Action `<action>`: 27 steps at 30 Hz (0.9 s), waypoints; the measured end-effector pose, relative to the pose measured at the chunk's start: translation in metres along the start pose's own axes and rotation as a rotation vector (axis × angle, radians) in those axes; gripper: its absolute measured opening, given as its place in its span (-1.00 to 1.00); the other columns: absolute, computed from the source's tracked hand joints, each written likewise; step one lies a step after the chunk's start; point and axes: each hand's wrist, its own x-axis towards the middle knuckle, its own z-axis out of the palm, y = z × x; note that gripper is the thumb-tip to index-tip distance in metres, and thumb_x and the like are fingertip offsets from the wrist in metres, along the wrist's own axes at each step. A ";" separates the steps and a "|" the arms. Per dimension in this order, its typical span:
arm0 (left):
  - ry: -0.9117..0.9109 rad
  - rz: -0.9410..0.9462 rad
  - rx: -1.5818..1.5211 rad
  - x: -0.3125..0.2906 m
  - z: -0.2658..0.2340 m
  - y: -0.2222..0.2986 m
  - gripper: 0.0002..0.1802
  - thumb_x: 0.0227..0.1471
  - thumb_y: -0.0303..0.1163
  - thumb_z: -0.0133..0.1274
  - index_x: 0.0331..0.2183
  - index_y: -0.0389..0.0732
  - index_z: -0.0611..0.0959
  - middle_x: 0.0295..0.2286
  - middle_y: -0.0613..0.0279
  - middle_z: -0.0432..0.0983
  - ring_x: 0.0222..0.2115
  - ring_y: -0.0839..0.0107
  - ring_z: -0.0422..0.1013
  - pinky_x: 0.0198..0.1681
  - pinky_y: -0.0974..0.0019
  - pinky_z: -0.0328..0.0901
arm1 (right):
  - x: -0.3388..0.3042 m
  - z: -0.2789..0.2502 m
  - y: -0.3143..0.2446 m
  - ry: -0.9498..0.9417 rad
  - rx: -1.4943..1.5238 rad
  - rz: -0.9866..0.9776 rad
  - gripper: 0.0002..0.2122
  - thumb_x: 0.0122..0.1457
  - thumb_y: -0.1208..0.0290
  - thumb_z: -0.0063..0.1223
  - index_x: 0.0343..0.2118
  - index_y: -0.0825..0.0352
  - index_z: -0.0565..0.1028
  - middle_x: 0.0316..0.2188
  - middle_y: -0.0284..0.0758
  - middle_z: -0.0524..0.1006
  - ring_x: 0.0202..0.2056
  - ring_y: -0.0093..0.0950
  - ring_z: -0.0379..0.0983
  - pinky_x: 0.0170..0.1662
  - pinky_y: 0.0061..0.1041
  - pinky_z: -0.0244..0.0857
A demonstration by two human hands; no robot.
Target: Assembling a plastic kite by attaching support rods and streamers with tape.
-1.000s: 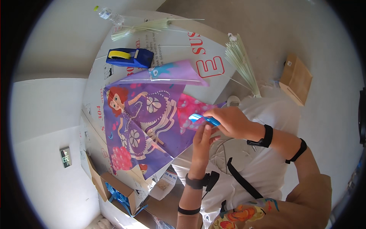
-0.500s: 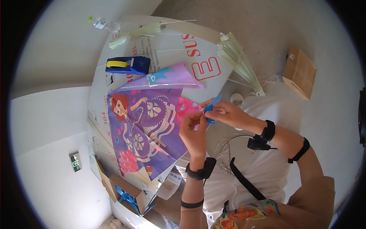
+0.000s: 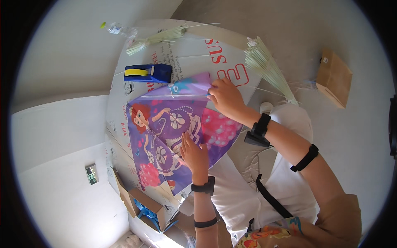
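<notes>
A purple kite sheet [image 3: 165, 142] printed with a cartoon princess lies on the table, its far side folded over into a lilac flap [image 3: 194, 82]. A thin pale rod [image 3: 182, 96] runs along that flap. My left hand [image 3: 195, 158] rests on the sheet near its middle, fingers stretched out. At the flap's right end, my right hand [image 3: 226, 99] has its fingers closed on the sheet's edge, where the rod ends. A small bit of blue pokes out beside these fingertips; the rest of it is hidden.
A blue tape dispenser [image 3: 162, 73] with yellow tape stands beyond the sheet. Bundles of thin sticks lie at the far edge [image 3: 159, 40] and the right [image 3: 264, 68]. A plastic bottle [image 3: 120, 30], an open carton [image 3: 154, 203] of blue pieces and a brown box [image 3: 335, 80] are around.
Both hands were together over my lap holding a blue strip. They have parted: the left moved down onto the sheet, the right moved away from me to the flap's end.
</notes>
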 end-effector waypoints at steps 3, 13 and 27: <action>0.021 -0.003 -0.027 -0.008 -0.011 -0.013 -0.19 -0.11 -0.34 0.19 0.17 -0.27 0.26 0.19 -0.06 0.18 0.21 0.00 0.11 0.25 -0.06 0.00 | 0.012 -0.003 -0.009 -0.194 -0.030 0.093 -0.82 0.18 0.34 0.13 -0.34 0.38 0.57 -0.20 -0.24 0.57 -0.19 -0.38 0.42 -0.14 -0.41 0.30; -0.083 -0.046 -0.019 -0.076 -0.011 -0.050 0.09 -0.14 -0.01 0.32 0.28 -0.19 0.13 0.27 -0.05 0.02 0.30 -0.01 -0.07 0.30 -0.12 -0.15 | 0.034 -0.042 0.002 -0.281 1.927 0.781 -0.73 0.31 0.44 -0.10 -0.14 0.62 0.45 -0.25 -0.11 0.58 -0.15 -0.41 0.56 -0.09 -0.52 0.50; -0.102 -0.219 0.198 -0.089 -0.017 -0.143 -0.20 0.08 -0.12 0.10 0.21 -0.33 0.20 0.16 -0.04 0.27 0.28 0.05 0.02 0.33 -0.09 -0.23 | -0.014 -0.011 0.009 -0.042 1.375 0.992 -0.73 0.39 0.38 -0.27 -0.12 0.52 0.37 -0.12 -0.01 0.50 -0.10 -0.17 0.55 -0.09 -0.29 0.49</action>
